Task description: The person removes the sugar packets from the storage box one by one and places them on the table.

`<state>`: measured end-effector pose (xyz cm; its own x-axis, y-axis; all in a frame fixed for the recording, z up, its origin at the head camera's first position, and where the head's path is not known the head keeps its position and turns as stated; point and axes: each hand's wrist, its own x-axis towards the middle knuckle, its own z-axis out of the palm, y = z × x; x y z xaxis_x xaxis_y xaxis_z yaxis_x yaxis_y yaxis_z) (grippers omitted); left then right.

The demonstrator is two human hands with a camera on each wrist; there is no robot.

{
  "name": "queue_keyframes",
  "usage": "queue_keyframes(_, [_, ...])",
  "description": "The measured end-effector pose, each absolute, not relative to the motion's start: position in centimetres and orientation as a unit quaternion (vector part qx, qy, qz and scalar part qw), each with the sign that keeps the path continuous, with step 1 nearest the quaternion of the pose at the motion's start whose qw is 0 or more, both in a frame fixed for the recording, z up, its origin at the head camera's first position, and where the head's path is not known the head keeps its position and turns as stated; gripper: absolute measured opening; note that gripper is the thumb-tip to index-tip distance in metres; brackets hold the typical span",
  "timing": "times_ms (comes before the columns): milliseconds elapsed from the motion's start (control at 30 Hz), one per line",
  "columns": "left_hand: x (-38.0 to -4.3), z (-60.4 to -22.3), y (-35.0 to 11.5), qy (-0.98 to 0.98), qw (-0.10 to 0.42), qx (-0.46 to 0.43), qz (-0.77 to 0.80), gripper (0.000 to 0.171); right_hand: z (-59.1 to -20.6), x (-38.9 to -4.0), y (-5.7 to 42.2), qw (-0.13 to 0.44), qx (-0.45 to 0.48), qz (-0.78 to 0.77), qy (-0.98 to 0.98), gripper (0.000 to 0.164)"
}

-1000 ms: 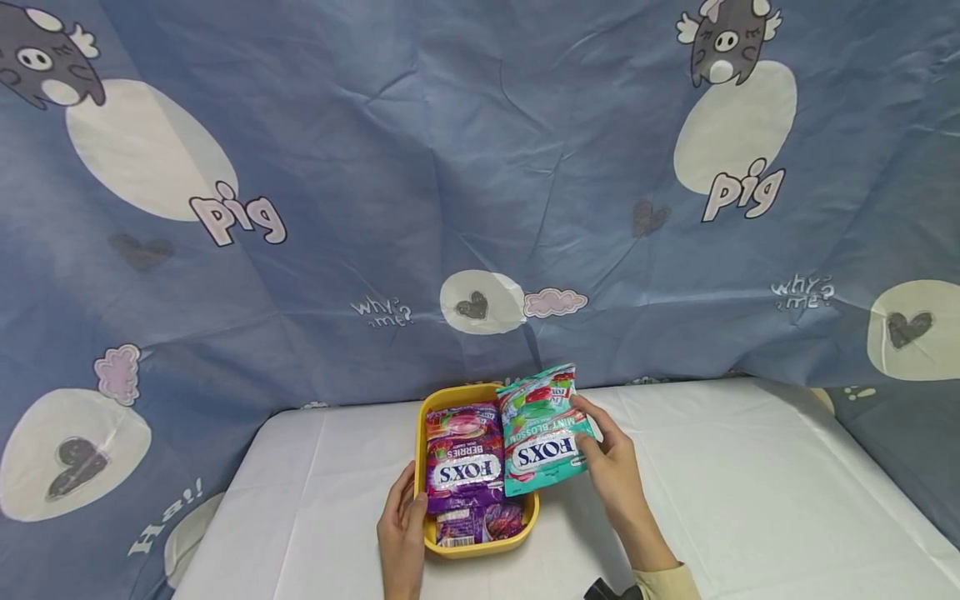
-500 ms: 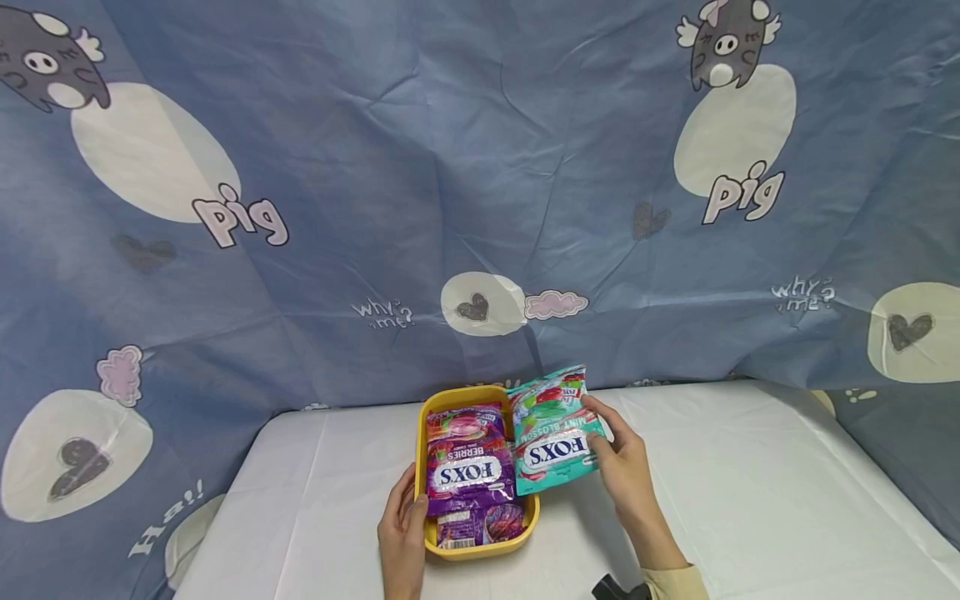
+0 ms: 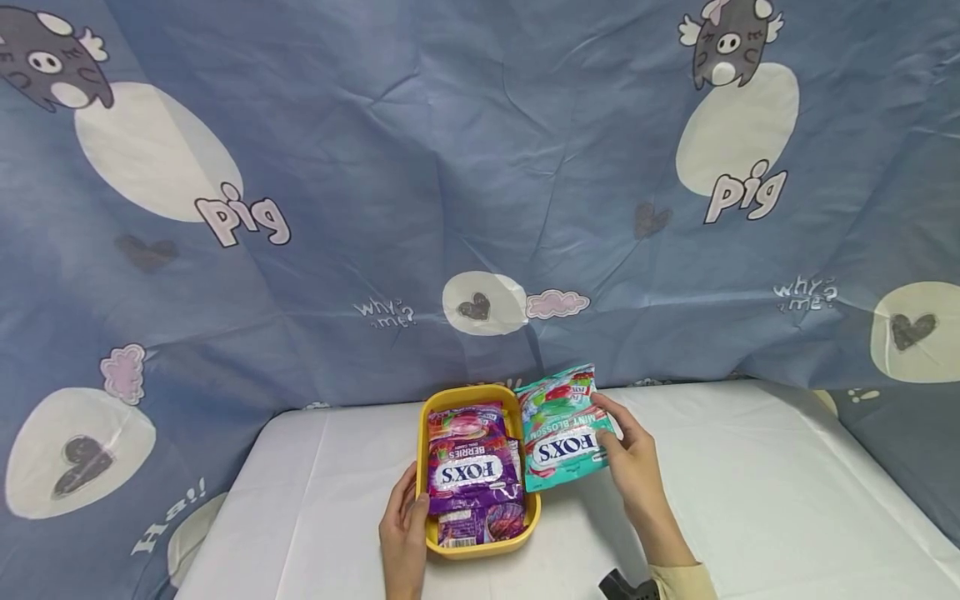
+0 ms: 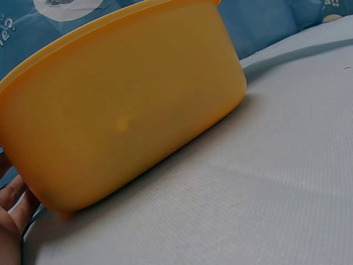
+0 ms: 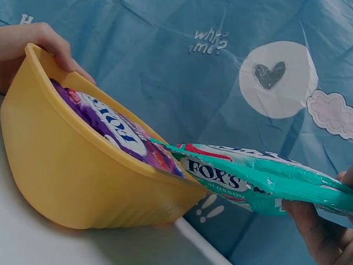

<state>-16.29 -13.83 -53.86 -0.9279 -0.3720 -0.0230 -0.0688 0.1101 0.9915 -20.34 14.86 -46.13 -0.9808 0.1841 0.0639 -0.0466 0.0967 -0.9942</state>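
A yellow plastic tub [image 3: 477, 551] stands on the table, holding purple candy bags. The uppermost purple candy bag [image 3: 467, 450] reads FOX'S BERRIES. My left hand [image 3: 403, 529] grips the tub's near left side, thumb over the rim and fingers along the outer wall. In the left wrist view the tub's wall [image 4: 127, 105] fills much of the frame. My right hand [image 3: 633, 458] pinches a teal FOX'S Mint Blossom candy bag [image 3: 564, 433] by its right edge, thumb on the front. That bag is tilted and raised, its left edge overlapping the tub's right rim in the head view.
A white cloth covers the table [image 3: 322, 500]. Behind its far edge hangs a blue curtain [image 3: 337, 208] printed with pigs, hearts and lettering. Another purple packet [image 3: 480, 523] lies at the tub's near end. A black wrist strap [image 3: 626, 585] shows at the right sleeve.
My right hand has carried the teal candy bag to the right, uncovering more of the tub's right side and its purple bags. The left hand and the tub have stayed put.
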Motion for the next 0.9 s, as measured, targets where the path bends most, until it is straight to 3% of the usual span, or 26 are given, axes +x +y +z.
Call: queue_keyframes(900, [-16.4, -53.9, -13.7, -0.730, 0.120, 0.155, -0.655, 0.047, -47.2, -21.0, 16.7, 0.067, -0.063, 0.650, -0.754, 0.046])
